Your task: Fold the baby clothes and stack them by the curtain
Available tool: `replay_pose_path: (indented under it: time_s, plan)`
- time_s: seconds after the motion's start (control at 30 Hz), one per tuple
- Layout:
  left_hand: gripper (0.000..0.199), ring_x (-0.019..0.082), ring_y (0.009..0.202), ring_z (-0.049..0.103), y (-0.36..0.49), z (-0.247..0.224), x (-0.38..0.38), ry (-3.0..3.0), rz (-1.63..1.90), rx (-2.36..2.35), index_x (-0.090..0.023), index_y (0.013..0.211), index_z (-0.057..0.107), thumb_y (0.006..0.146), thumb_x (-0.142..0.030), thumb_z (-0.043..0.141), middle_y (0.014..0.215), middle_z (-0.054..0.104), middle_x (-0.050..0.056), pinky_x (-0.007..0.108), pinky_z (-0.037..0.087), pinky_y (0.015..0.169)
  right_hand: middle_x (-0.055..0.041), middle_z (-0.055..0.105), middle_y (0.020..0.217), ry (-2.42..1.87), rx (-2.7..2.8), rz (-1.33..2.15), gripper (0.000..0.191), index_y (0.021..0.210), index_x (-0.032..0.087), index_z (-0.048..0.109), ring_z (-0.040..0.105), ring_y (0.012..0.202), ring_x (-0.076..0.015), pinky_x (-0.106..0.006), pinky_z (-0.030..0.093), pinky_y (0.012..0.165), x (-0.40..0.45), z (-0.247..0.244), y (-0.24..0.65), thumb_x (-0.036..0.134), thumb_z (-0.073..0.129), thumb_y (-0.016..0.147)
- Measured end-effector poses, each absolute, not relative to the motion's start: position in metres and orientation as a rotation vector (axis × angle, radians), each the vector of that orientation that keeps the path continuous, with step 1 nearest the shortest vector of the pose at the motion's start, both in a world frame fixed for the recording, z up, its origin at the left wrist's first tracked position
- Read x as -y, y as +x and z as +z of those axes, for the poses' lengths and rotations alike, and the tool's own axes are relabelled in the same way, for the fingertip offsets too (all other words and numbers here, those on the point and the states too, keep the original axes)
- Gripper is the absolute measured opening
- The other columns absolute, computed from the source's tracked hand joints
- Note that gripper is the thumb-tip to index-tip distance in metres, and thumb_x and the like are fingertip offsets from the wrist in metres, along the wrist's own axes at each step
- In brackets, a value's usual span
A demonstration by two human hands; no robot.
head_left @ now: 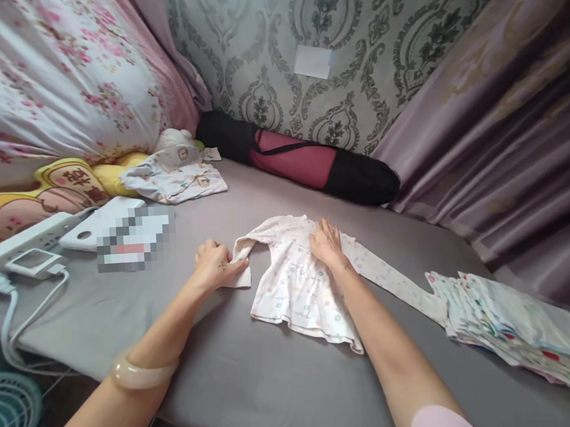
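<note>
A small white long-sleeved shirt (294,284) with a fine pastel print lies spread on the grey sheet, its neck facing away from me. My left hand (215,264) is closed on the cuff end of its left sleeve, thumb on top, the sleeve bent downward. Flat on the upper chest, near the collar, rests my right hand (326,242) with its fingers stretched out. The shirt's other sleeve reaches right to a stack of folded clothes (518,321).
A power strip (26,242) with plugged-in white cables lies at left, beside a white box (103,223). Behind are a crumpled printed garment (179,175), a yellow plush cushion (47,196) and a long black-and-pink bag (291,158) along the wall. A teal basket (12,414) stands below the bed edge.
</note>
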State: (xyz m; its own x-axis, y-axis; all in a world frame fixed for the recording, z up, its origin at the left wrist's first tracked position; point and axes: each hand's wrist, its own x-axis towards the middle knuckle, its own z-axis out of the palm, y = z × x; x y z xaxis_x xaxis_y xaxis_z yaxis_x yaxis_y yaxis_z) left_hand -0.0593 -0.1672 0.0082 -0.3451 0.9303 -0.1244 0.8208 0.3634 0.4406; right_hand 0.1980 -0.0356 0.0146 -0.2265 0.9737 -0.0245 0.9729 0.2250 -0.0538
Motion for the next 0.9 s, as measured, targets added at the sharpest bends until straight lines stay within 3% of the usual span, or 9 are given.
replay_pose_path:
  time_s: [0.13,0.3,0.43,0.5,0.7,0.9]
  plan:
    - [0.024,0.027,0.099,0.057,-0.052,0.017,0.166,1.549,0.499,-2.202,-0.021,0.072,0.055,0.075,-0.044,0.059,0.097,0.060,0.008,0.034,0.044,0.082,-0.0153,0.036,0.157,-1.716,2.552,0.233,0.051,0.145,0.009,0.042,0.025,0.147,-0.0237,-0.038,0.017,0.119,0.034,0.017,0.157,0.024,0.030,0.098]
    - [0.017,0.019,0.073,0.058,-0.054,0.021,0.170,1.416,0.738,-2.093,-0.024,0.094,0.051,0.086,-0.038,0.047,0.080,0.062,0.000,0.028,0.041,0.062,-0.0147,0.021,0.164,-1.780,2.525,0.398,0.058,0.153,0.008,0.029,0.013,0.151,-0.0238,-0.041,0.010,0.121,0.031,0.007,0.125,0.031,0.025,0.101]
    - [0.044,0.022,0.088,0.062,-0.067,0.012,0.168,1.553,0.823,-2.092,-0.022,0.128,0.042,0.085,-0.027,0.045,0.103,0.067,0.005,0.032,0.046,0.076,-0.0115,0.014,0.166,-1.803,2.460,0.403,0.062,0.157,0.010,0.021,0.008,0.152,-0.0225,-0.043,0.003,0.121,0.034,-0.003,0.122,0.040,0.014,0.103]
    - [0.050,0.026,0.101,0.059,-0.076,0.009,0.164,1.721,0.800,-2.173,-0.017,0.134,0.041,0.084,-0.022,0.041,0.112,0.064,0.010,0.037,0.045,0.087,-0.0104,0.014,0.166,-1.794,2.444,0.370,0.063,0.157,0.010,0.021,0.007,0.153,-0.0216,-0.042,0.001,0.122,0.035,-0.007,0.123,0.041,0.012,0.103]
    - [0.038,0.034,0.109,0.051,-0.101,0.033,0.141,2.140,0.545,-2.451,-0.015,0.119,0.057,0.085,-0.015,0.040,0.109,0.058,0.017,0.046,0.039,0.094,-0.0111,0.017,0.165,-1.761,2.408,0.384,0.064,0.157,0.009,0.024,0.010,0.152,-0.0222,-0.043,0.001,0.122,0.035,-0.009,0.123,0.042,0.013,0.103]
    - [0.034,0.032,0.112,0.047,-0.133,0.029,0.127,2.352,0.347,-2.448,-0.022,0.102,0.063,0.087,-0.012,0.034,0.110,0.060,0.014,0.048,0.029,0.103,-0.0112,0.018,0.165,-1.747,2.404,0.377,0.064,0.156,0.009,0.025,0.010,0.152,-0.0231,-0.043,0.002,0.122,0.036,-0.009,0.124,0.043,0.015,0.103]
